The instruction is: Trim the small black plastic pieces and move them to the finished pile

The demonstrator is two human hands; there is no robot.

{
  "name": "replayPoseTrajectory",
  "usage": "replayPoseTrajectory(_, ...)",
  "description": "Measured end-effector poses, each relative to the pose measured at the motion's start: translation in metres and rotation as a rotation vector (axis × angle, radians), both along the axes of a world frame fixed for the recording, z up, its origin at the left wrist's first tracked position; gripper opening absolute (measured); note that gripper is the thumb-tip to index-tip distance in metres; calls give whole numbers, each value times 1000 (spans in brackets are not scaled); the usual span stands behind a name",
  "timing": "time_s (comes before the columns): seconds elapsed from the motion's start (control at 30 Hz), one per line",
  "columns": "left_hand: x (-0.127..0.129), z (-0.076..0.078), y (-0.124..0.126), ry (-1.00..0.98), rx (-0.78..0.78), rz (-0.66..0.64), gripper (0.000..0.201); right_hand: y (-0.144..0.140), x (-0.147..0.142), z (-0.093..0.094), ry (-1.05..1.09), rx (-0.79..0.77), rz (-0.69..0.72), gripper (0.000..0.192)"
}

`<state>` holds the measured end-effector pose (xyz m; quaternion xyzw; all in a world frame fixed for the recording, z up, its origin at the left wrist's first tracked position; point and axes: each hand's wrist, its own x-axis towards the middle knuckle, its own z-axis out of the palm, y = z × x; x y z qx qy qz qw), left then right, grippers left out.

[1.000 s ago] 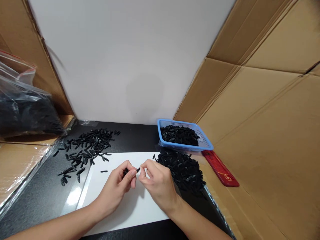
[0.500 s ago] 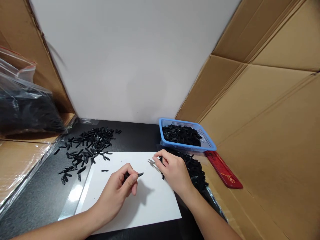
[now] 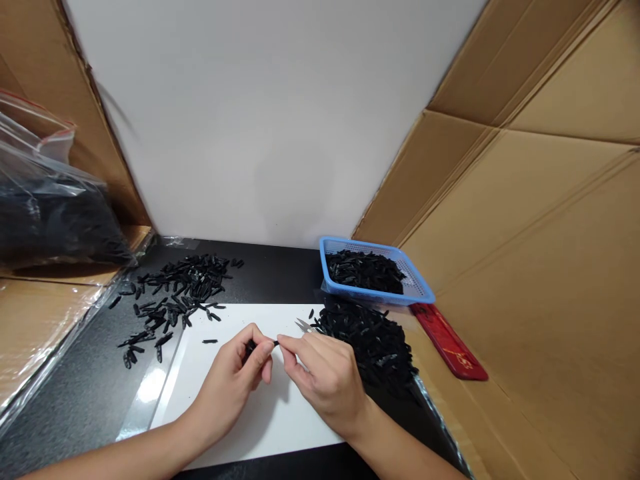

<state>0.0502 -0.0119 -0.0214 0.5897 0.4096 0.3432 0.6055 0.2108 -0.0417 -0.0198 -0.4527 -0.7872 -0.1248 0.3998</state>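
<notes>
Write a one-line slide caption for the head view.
Left hand and right hand pinch a small black piece over white sheet, snips tucked in the right.

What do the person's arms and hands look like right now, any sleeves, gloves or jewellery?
Both forearms are bare as far as the view shows, with no sleeves in sight. The left hand and right hand wear no gloves. No rings, watch or wristbands show on either. Fingernails look short and unpainted.

A makeshift small-parts workbench, likely in a workshop or packing room. Flattened cardboard sheets (image 3: 525,220) wall it in on the right and left, and a white board (image 3: 260,120) stands at the far side. Heaps of small black parts (image 3: 173,293) cover the dark tabletop (image 3: 75,400), more fill a blue basket (image 3: 373,273), and a clear bag (image 3: 45,213) of them sits far left.
</notes>
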Motion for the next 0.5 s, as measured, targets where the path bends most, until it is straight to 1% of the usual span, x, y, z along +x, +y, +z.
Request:
replayPoseTrajectory(0.1,0,0,1,-15,-16,9,40,0,0,-1,-31,1,-11,16)
replayPoseTrajectory(0.3,0,-2,2,-69,-73,12,40,0,0,2,74,2,-13,13)
replayPoseTrajectory(0.5,0,-3,0,-88,-94,5,41,1,-2,1,9,21,-16,13)
